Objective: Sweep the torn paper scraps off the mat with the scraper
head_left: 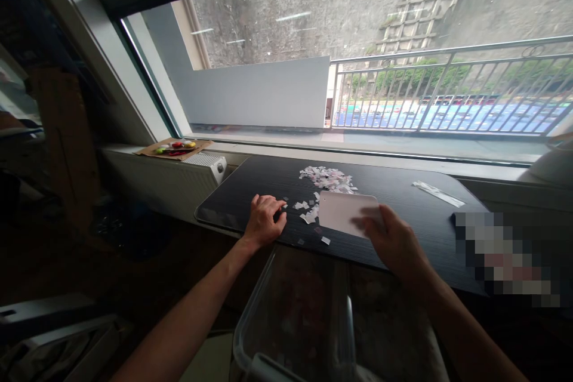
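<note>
My right hand point(396, 239) is closed on the right end of a flat, pale scraper card point(342, 210) with rounded corners and a small hole near one corner. The card is tilted over the dark table point(250, 176), with its left edge beside small white paper scraps point(310, 215). Behind it lies a larger heap of pinkish-white scraps point(326, 178). My left hand point(265, 219) rests at the table's left part, fingers bent and thumb apart. Its fingertips are near a tiny scrap point(285, 204). One loose scrap point(325, 240) lies near the front edge.
Below the table's front edge stands a clear plastic bin point(255, 304). Pale strips point(439, 193) lie at the table's right, near a blurred-out item point(501, 256). A radiator point(179, 176) with cardboard point(156, 151) and colourful items on top is at left; a window is behind.
</note>
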A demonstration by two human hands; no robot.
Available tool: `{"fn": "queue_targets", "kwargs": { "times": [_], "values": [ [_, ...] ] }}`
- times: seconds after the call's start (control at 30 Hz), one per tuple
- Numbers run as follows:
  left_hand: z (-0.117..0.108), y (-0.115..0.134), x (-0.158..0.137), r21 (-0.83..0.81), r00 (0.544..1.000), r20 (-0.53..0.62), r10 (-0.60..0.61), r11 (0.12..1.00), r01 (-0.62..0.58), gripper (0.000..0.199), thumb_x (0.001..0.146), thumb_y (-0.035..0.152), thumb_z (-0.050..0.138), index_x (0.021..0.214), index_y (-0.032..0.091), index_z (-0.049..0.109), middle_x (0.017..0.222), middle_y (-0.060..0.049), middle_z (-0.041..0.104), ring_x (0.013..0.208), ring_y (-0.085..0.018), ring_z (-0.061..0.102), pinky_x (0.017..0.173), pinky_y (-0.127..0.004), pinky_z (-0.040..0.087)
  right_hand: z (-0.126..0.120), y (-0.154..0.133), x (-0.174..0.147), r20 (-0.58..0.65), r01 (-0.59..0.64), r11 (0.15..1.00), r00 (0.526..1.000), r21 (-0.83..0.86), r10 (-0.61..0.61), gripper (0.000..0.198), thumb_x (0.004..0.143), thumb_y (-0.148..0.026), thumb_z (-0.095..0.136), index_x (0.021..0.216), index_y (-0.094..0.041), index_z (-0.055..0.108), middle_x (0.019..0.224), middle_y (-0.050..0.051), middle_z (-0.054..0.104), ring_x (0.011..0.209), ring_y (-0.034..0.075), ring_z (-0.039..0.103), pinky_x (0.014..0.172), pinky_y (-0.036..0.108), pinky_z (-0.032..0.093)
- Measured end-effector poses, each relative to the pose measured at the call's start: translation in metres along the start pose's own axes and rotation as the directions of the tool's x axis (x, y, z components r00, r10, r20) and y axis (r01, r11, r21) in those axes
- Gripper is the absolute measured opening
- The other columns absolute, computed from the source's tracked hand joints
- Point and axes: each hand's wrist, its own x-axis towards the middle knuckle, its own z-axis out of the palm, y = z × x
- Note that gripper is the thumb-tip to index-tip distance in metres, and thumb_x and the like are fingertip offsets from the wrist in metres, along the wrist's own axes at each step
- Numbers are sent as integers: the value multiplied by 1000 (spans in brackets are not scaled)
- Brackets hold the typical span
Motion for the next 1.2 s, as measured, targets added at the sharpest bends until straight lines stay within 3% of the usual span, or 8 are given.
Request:
{"fn": "queue_targets", "kwargs": {
  "times": [0.17,0.3,0.5,0.7,0.87,1.03,1.2],
  "values": [
    [1,0,0,4,1000,8,-5,1000,5,21,79,22,55,97,22,66,86,-3,67,102,-25,58,107,-50,28,6,-8,-5,99,20,1000,995,-22,-18,18,83,-38,52,96,-26,57,93,7,78,85,26,72,77,41,55],
    [1,0,0,1,1000,9,-12,1000,12,22,79,22,56,98,23,67,87,-3,67,103,-25,57,108,-50,27,3,-4,-10,-8,-15,995,1000,-96,14,21,82,-41,52,97,-26,57,92,8,77,85,28,72,79,45,54],
    [1,1,0,-8,1000,2,-11,1000,11,21,79,21,56,97,22,67,87,-4,67,102,-25,57,109,-50,27,9,7,-15,113,-66,993,992,93,55,24,83,-43,54,98,-24,57,96,9,76,88,26,71,81,44,55],
    [1,1,0,-12,1000,4,-10,1000,10,20,79,22,56,97,22,66,86,-3,67,102,-24,57,109,-50,26,17,14,-20,29,-78,985,997,152,74,27,84,-47,55,96,-23,58,94,9,75,84,26,71,78,42,55],
    [1,2,0,-14,1000,-1,-14,1000,14,20,79,21,57,97,21,66,87,-4,68,102,-24,57,109,-51,26,-6,21,-28,36,-112,989,993,100,108,30,81,-49,60,96,-23,62,94,8,76,83,26,71,74,39,56],
    [2,2,0,-14,1000,-2,-10,1000,10,20,79,21,57,97,21,66,88,-4,68,103,-24,57,109,-50,26,-27,20,-34,-170,-129,991,977,25,132,31,81,-49,60,96,-23,63,88,8,76,79,26,72,71,38,57],
    [2,0,1,-44,998,-39,-43,998,41,20,80,20,55,96,21,67,85,-3,68,102,-23,58,107,-49,28,1,22,-28,23,-107,981,994,159,105,30,80,-47,62,94,-20,62,89,8,75,79,24,72,70,36,57]
  ]
}}
